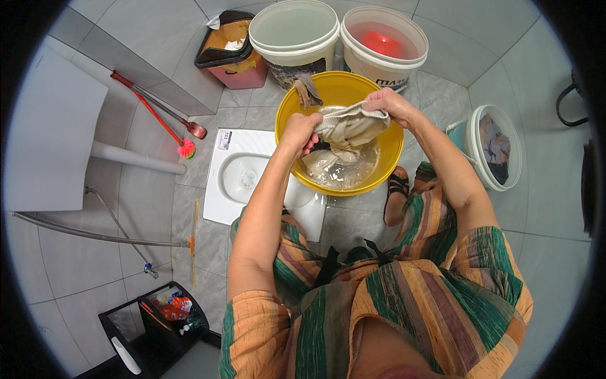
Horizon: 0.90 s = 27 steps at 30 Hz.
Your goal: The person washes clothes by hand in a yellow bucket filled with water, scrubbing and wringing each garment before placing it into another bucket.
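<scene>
A wet, pale beige garment point(352, 130) with a ribbed edge is stretched between my two hands over a yellow plastic basin point(396, 156). My left hand point(301, 132) grips one end of the ribbed edge, and my right hand point(389, 105) pinches the other end. The lower part of the cloth hangs into murky, sudsy water point(350, 173). Over the basin's far-left rim drapes a small brown-grey cloth point(307, 91). Something dark shows in the basin near my left hand, mostly hidden by the garment.
The basin overlaps a white squat toilet point(215, 189). Behind stand a water-filled white bucket point(294, 26), another bucket point(384, 59) with a red item, and a bin point(241, 73). Clothes fill a bucket point(483, 177) at right. Brushes point(161, 118) and a black caddy point(156, 341) are left.
</scene>
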Each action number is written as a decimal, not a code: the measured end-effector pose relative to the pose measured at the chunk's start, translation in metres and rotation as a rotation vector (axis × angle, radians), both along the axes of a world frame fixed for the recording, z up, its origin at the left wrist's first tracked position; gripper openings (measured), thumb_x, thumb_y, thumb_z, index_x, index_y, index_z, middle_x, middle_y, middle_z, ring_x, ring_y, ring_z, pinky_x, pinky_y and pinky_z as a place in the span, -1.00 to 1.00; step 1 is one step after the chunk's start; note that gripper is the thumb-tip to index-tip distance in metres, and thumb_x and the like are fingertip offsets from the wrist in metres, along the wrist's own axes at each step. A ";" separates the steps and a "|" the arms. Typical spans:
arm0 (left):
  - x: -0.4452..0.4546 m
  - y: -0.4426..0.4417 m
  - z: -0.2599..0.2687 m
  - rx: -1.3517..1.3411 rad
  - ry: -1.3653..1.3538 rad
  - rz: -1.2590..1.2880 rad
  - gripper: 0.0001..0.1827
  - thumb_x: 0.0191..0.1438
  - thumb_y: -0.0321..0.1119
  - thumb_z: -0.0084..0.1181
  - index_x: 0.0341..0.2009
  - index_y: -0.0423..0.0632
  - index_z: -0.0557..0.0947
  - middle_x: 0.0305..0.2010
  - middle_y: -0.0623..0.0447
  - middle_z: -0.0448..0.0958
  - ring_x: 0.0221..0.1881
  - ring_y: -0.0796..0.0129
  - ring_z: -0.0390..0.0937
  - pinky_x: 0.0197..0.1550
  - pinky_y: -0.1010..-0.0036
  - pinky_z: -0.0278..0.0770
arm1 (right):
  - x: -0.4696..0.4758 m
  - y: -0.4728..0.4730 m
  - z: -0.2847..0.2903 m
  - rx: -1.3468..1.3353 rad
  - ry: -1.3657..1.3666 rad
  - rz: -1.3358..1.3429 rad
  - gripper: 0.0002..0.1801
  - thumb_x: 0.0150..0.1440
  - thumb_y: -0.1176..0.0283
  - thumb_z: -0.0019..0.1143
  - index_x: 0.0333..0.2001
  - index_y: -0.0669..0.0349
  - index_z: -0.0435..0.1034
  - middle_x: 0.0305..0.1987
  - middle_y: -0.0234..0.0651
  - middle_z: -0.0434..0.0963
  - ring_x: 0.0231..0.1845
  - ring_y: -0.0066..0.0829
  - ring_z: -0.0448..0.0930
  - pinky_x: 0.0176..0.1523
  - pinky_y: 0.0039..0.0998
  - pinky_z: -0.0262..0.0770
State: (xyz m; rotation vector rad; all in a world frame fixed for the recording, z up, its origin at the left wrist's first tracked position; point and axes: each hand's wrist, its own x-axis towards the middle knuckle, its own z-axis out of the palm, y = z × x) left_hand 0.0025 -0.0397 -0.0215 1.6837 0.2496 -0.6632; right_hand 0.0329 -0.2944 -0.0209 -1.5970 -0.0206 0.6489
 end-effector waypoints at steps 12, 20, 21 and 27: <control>-0.012 -0.011 0.025 -0.227 -0.195 0.165 -0.80 -0.05 -0.32 0.03 -0.54 -0.21 0.46 -0.75 0.05 0.38 -0.88 0.46 0.27 -0.89 0.61 0.12 | 0.001 0.006 -0.032 -0.776 -0.571 -0.131 -0.79 -0.09 0.43 -0.16 -0.46 0.34 0.39 -0.51 -0.02 0.49 -0.50 -0.19 0.55 -0.34 -0.25 0.45; -0.014 -0.002 0.022 0.011 -0.213 0.161 -0.82 -0.11 -0.41 0.12 -0.50 -0.23 0.42 -0.73 0.07 0.39 -0.85 0.48 0.30 -0.85 0.63 0.12 | 0.002 0.032 0.010 0.624 0.129 -0.667 -0.83 -0.05 0.54 -0.22 -0.41 0.38 0.33 -0.44 -0.21 0.45 -0.43 -0.35 0.51 -0.37 -0.33 0.50; -0.014 -0.001 0.021 0.023 -0.208 0.185 -0.81 -0.12 -0.41 0.12 -0.50 -0.23 0.41 -0.73 0.07 0.39 -0.84 0.48 0.31 -0.84 0.64 0.13 | 0.004 0.033 0.011 0.657 0.158 -0.650 -0.83 -0.05 0.54 -0.23 -0.40 0.38 0.33 -0.44 -0.21 0.44 -0.43 -0.34 0.51 -0.36 -0.32 0.50; 0.006 0.010 0.016 -0.361 -0.120 0.407 -0.92 -0.03 -0.47 0.04 -0.39 -0.15 0.44 -0.47 0.01 0.51 -0.60 0.39 0.44 -0.72 0.59 0.33 | -0.005 0.053 0.047 0.625 -0.071 -0.634 -0.95 -0.13 0.59 -0.07 -0.53 0.31 0.36 -0.56 -0.33 0.41 -0.51 -0.51 0.44 -0.36 -0.49 0.44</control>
